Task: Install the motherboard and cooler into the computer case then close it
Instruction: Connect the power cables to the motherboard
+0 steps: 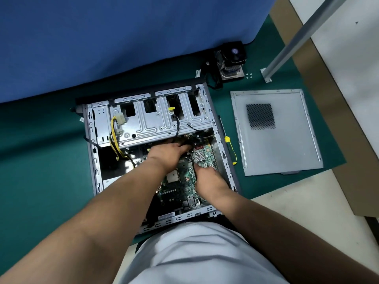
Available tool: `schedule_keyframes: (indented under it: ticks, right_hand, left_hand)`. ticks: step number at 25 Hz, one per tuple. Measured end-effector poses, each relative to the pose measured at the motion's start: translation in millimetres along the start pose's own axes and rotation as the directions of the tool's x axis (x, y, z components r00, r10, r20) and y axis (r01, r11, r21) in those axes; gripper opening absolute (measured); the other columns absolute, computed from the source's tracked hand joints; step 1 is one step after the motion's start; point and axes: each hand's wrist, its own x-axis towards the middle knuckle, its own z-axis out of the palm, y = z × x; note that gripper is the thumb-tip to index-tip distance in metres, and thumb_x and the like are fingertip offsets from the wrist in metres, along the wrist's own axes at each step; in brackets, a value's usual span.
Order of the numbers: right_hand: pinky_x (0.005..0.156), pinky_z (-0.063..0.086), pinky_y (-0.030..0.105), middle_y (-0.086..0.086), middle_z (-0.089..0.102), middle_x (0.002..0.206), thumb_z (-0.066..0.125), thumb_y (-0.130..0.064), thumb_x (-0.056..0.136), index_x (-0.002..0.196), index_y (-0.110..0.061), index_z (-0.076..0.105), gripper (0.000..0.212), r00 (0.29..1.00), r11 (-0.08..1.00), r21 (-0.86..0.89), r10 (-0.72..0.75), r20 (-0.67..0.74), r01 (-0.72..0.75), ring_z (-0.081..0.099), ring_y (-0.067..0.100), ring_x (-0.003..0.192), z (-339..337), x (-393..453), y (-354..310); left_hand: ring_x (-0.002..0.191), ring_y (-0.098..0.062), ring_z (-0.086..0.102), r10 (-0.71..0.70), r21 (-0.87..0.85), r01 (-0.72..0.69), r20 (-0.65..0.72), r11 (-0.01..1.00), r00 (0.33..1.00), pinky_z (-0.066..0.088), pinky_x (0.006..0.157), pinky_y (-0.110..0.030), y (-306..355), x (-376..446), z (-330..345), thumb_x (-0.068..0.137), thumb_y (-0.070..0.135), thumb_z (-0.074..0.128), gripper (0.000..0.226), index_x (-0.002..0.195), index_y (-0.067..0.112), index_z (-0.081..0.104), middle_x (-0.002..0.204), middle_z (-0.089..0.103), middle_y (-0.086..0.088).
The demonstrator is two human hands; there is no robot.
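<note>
Computer case (222, 140), grey metal, lying open-side-up on a green mat (41, 160), one long edge close to the person. Motherboard (184, 181), green, lying inside the case, its far end under the rim of the drive cage (151, 117); a square silver chip (171, 177) and a small finned heatsink (200, 156) show on its surface. Left hand (166, 153): reached to the far end of the motherboard by the drive cage, fingers extended forward among dark parts there; whether its grip pinches anything cannot be told. Right hand (207, 179): resting on the motherboard near its right edge, fingers laid flat and roughly straight, fingertips just short of the finned heatsink, grip closed on nothing. Yellow-and-black cable bundle (114, 138) with a white plug hangs over the left of the drive cage. Cooler (232, 60), black fan on a finned block (with its black lead trailing left), stands on the mat beyond the case's far right corner, well apart from the motherboard. Small screws (248, 76) lie just right of the cooler. Side panel (276, 132), grey with a perforated vent patch, lies flat on the mat right of the case. Screwdriver (230, 148), yellow-and-black handle, lies between case and side panel.
</note>
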Motion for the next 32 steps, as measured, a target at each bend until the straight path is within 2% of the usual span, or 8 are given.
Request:
schedule_keyframes:
  ticks: [3, 10, 14, 19, 22, 25, 30, 32]
  right_hand:
    - [0.082, 0.060, 0.043, 0.015, 0.067, 0.112, 0.046, 0.008, 0.090, 0.154, -0.015, 0.036, 0.069, 0.999, 0.999, -0.042, -0.021, -0.049, 0.019, 0.067, 0.033, 0.102, 4, -1, 1]
    - [0.081, 0.056, 0.044, 0.017, 0.067, 0.113, 0.042, 0.008, 0.092, 0.144, -0.007, 0.043, 0.054, 0.994, 0.994, -0.106, -0.018, -0.110, 0.006, 0.065, 0.035, 0.106, 3, -4, 1]
    - [0.080, 0.057, 0.044, 0.017, 0.068, 0.113, 0.042, 0.008, 0.093, 0.140, -0.004, 0.045, 0.049, 0.997, 0.988, -0.152, -0.025, -0.079, 0.013, 0.067, 0.035, 0.105, 0, -2, -1]
    - [0.076, 0.057, 0.041, 0.016, 0.070, 0.110, 0.045, 0.005, 0.094, 0.129, -0.002, 0.052, 0.037, 0.994, 0.984, -0.177, -0.011, -0.109, -0.008, 0.069, 0.034, 0.101, 0, -3, -2]
    - [0.070, 0.054, 0.039, 0.015, 0.070, 0.109, 0.044, 0.005, 0.095, 0.130, -0.001, 0.052, 0.036, 0.992, 0.977, -0.210, -0.003, -0.127, -0.024, 0.070, 0.033, 0.100, 2, -3, -3]
    - [0.068, 0.049, 0.039, 0.016, 0.069, 0.112, 0.042, 0.005, 0.095, 0.133, -0.002, 0.049, 0.039, 0.995, 0.974, -0.226, -0.018, -0.098, -0.005, 0.069, 0.034, 0.102, 3, 0, -5]
    - [0.074, 0.053, 0.040, 0.016, 0.068, 0.108, 0.045, 0.008, 0.093, 0.132, -0.001, 0.056, 0.041, 0.997, 0.976, -0.204, -0.080, -0.012, 0.076, 0.068, 0.035, 0.100, 6, 2, -7]
    - [0.080, 0.056, 0.042, 0.018, 0.068, 0.110, 0.046, 0.012, 0.091, 0.136, 0.001, 0.050, 0.047, 0.996, 0.985, -0.147, -0.091, -0.013, 0.088, 0.067, 0.036, 0.102, 6, 2, -6]
  left_hand:
    - [0.138, -0.026, 0.050, 0.016, 0.002, -0.016, 0.002, 1.000, 1.000, 0.057, 0.086, -0.047, -1, -1, 0, 0.099, 0.004, 0.043, 0.079, 0.154, 0.054, 0.018, 0.160, 0.038, 0.009]
    - [0.136, -0.023, 0.052, 0.007, -0.014, -0.007, -0.020, 1.000, 1.000, 0.051, 0.074, -0.038, -1, 0, 2, 0.095, 0.000, 0.043, 0.084, 0.152, 0.056, 0.018, 0.158, 0.041, 0.010]
    - [0.141, -0.025, 0.047, 0.008, 0.021, -0.008, 0.002, 1.000, 1.000, 0.056, 0.084, -0.043, 1, 2, 3, 0.095, -0.001, 0.045, 0.087, 0.152, 0.058, 0.017, 0.164, 0.033, 0.009]
    - [0.147, -0.026, 0.040, 0.017, 0.050, -0.017, 0.005, 0.999, 1.000, 0.054, 0.092, -0.043, 0, 2, 2, 0.097, 0.000, 0.045, 0.086, 0.152, 0.061, 0.019, 0.167, 0.027, 0.006]
    - [0.146, -0.026, 0.041, 0.025, 0.075, -0.027, 0.025, 0.997, 0.999, 0.053, 0.078, -0.039, 0, 1, 0, 0.099, -0.001, 0.044, 0.089, 0.150, 0.066, 0.015, 0.168, 0.024, 0.009]
    - [0.135, -0.025, 0.051, 0.032, 0.114, -0.036, 0.035, 0.993, 0.999, 0.049, 0.066, -0.036, 4, 1, -3, 0.101, 0.003, 0.046, 0.085, 0.150, 0.065, 0.015, 0.161, 0.033, 0.007]
    - [0.121, -0.025, 0.059, 0.027, 0.166, -0.034, 0.044, 0.985, 0.999, 0.047, 0.057, -0.036, 6, 1, -6, 0.102, 0.006, 0.049, 0.080, 0.153, 0.059, 0.018, 0.152, 0.042, 0.005]
    - [0.121, -0.027, 0.060, 0.028, 0.170, -0.036, 0.048, 0.985, 0.998, 0.048, 0.061, -0.038, 6, 1, -7, 0.100, 0.006, 0.050, 0.078, 0.154, 0.055, 0.022, 0.154, 0.041, 0.003]
